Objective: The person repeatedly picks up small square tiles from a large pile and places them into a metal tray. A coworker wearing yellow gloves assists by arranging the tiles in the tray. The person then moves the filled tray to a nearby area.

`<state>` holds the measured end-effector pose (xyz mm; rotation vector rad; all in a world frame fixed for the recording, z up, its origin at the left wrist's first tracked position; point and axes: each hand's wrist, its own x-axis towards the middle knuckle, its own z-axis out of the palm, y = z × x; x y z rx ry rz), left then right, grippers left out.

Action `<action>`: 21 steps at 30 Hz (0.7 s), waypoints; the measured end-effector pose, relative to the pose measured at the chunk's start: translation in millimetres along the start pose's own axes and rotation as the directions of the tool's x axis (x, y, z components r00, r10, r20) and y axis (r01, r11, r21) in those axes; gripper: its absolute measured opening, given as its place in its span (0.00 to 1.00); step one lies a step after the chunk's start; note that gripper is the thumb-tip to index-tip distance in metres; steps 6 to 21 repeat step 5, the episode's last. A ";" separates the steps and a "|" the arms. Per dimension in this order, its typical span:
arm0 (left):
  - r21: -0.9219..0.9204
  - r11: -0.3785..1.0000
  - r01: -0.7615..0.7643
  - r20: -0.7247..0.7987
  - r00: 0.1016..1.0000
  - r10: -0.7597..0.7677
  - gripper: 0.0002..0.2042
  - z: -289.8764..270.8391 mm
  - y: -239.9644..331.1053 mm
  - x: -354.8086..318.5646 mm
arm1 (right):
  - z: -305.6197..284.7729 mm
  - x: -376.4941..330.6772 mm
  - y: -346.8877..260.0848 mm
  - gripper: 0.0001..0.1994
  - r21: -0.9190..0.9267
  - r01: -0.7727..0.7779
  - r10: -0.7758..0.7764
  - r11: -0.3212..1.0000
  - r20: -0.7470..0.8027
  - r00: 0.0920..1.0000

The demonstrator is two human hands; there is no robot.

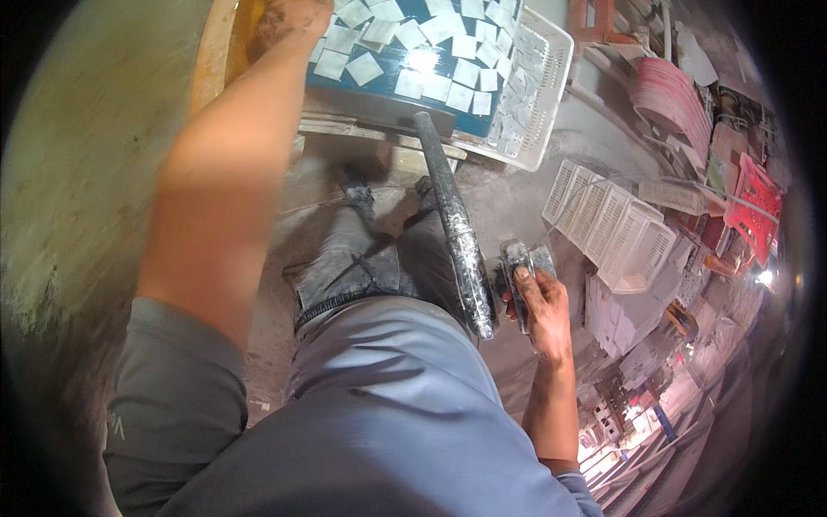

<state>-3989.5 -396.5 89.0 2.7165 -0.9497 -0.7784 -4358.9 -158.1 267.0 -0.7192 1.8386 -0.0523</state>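
Observation:
My left hand [291, 19] is at the top edge, beside the orange-brown edge [245, 39] of the work surface. The picture cuts off its fingers, so what it touches is hidden. Low on the right, my right hand [544, 310] is closed round a dark, dust-smeared oblong block [517, 269], thumb on top. A small grey flat piece shows just beyond that block. Many thin, pale square tiles [364, 68] lie scattered on a glossy blue board [379, 89] ahead of me, some overlapping.
A dark, scuffed pipe [450, 202] slants from the board's near edge toward my waist. Under the board's right side, a white plastic basket [556, 95] holds broken pale pieces. Farther right are stacked white crates [603, 220], a red plastic crate [754, 209] and pink curved pieces [672, 99].

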 end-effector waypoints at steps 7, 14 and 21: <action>0.063 0.998 0.005 0.051 0.999 -0.008 0.36 18.1 -1.5 18.5 | 1.4 -1.3 10.5 0.21 0.024 0.032 -0.032 0.999 -0.006 0.999; 0.063 0.998 0.005 0.051 0.999 -0.008 0.36 18.1 -1.5 18.5 | 1.4 -1.3 10.5 0.21 0.024 0.032 -0.032 0.999 -0.006 0.999; 0.063 0.998 0.005 0.051 0.999 -0.008 0.36 18.1 -1.5 18.5 | 1.4 -1.3 10.5 0.21 0.024 0.032 -0.032 0.999 -0.006 0.999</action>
